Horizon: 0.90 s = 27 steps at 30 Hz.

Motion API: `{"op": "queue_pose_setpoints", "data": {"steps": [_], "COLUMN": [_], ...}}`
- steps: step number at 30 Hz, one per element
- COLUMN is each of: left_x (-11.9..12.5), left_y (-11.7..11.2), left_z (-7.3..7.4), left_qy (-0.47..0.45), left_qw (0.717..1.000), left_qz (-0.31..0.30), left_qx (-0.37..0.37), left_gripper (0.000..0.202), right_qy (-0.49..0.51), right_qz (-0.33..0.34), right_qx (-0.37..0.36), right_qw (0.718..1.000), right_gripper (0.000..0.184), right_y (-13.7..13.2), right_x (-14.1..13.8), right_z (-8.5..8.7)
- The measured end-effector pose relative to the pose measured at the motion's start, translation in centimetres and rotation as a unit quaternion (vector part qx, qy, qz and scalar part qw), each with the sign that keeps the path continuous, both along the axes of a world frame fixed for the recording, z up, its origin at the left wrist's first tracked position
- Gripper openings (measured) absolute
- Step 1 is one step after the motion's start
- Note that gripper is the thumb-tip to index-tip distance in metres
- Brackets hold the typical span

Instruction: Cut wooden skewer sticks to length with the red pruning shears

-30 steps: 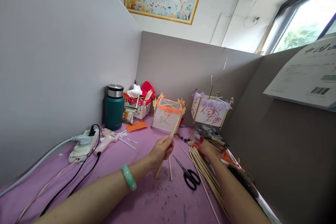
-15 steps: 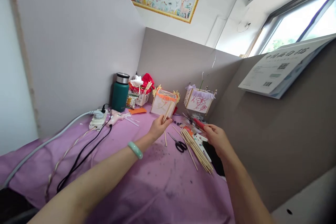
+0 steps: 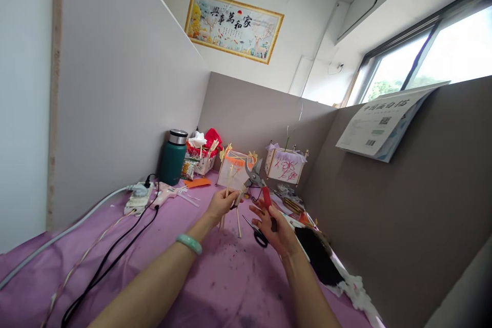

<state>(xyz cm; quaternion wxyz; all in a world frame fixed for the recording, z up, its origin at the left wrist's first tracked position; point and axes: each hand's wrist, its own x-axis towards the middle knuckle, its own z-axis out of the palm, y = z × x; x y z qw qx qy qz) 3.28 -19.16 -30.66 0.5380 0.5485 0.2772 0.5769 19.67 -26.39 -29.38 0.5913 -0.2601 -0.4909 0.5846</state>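
My left hand [image 3: 220,206] is closed around thin wooden sticks [image 3: 229,180], which stand nearly upright and poke out above and below the fingers. My right hand [image 3: 277,228] has a pair of pruning shears [image 3: 253,178] with a red handle lying between thumb and palm, its other fingers spread. The shears' metal jaws point up and are apart. Their second handle reaches over beside my left fingers; whether these touch it I cannot tell. Black-handled scissors [image 3: 260,238] lie on the purple cloth below, partly behind my right hand. Behind the sticks stands a paper lantern box [image 3: 234,170] with orange fringe.
A green bottle [image 3: 172,159], a pink glue gun [image 3: 166,193] and a power strip [image 3: 137,202] with cables are at the left. A purple-fringed box [image 3: 286,165] hangs or stands at the back right. A black flat object [image 3: 318,256] lies right of my right hand.
My right hand has brought the shears left, close to my left hand, and their jaws have spread. The view has tilted upward. The stick bundle beside the scissors no longer shows.
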Motion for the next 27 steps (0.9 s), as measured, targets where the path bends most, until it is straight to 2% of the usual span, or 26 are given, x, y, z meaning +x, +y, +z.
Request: {"op": "queue_pose_setpoints", "data": {"steps": [4, 6, 11, 15, 18, 21, 23, 27], "left_x": [0.8, 1.4, 2.5, 2.3, 1.5, 0.7, 0.5, 0.3], "left_y": [0.3, 0.6, 1.5, 1.9, 2.2, 2.3, 2.2, 1.5], "left_z": [-0.2, -0.6, -2.0, -1.6, -0.3, 0.4, 0.2, -0.9], "left_qy": [0.017, 0.02, 0.024, 0.016, -0.003, -0.051, -0.061, -0.05], "left_qw": [0.999, 0.999, 0.999, 0.996, 0.998, 0.994, 0.991, 0.99], "left_qz": [-0.02, -0.02, -0.027, -0.054, -0.041, -0.09, -0.117, -0.129], "left_qx": [0.018, 0.019, 0.02, 0.062, 0.043, 0.024, 0.023, 0.012], "left_gripper": [0.039, 0.042, 0.041, 0.039, 0.039, 0.04, 0.039, 0.038], "right_qy": [-0.093, -0.112, -0.092, -0.053, -0.024, -0.013, -0.005, 0.002], "right_qz": [-0.002, -0.024, -0.095, -0.121, -0.129, -0.117, -0.105, -0.078], "right_qx": [0.075, 0.1, 0.109, 0.132, 0.129, 0.106, 0.083, 0.044], "right_qw": [0.993, 0.988, 0.985, 0.982, 0.983, 0.987, 0.991, 0.996], "right_gripper": [0.053, 0.053, 0.049, 0.047, 0.05, 0.05, 0.048, 0.044], "right_y": [1.1, 2.0, 3.6, 3.3, 2.6, 2.2, 2.1, 1.9], "right_x": [-0.5, -1.2, -3.1, -2.6, -0.7, 1.2, 1.9, 1.7], "right_z": [0.5, 0.1, -2.5, -2.6, -1.9, -2.0, -2.7, -4.0]}}
